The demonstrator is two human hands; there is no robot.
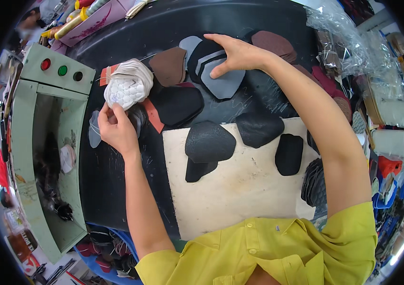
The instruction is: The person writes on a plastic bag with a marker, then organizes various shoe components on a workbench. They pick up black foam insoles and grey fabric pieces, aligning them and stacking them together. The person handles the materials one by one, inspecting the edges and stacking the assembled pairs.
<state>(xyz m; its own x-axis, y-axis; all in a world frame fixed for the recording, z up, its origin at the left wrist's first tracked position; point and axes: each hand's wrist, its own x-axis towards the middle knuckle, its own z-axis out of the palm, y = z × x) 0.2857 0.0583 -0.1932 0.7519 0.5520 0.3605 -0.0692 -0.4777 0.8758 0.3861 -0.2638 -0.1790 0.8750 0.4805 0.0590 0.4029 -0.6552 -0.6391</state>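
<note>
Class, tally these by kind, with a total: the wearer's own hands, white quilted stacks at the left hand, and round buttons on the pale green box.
White quilted stack: 1
Hands: 2 (left hand, right hand)
Round buttons: 3 (red button, green button, black button)
Total: 6

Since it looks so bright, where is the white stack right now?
In the head view, the white stack is upper left, at the left hand, just left of a brown piece.
</note>
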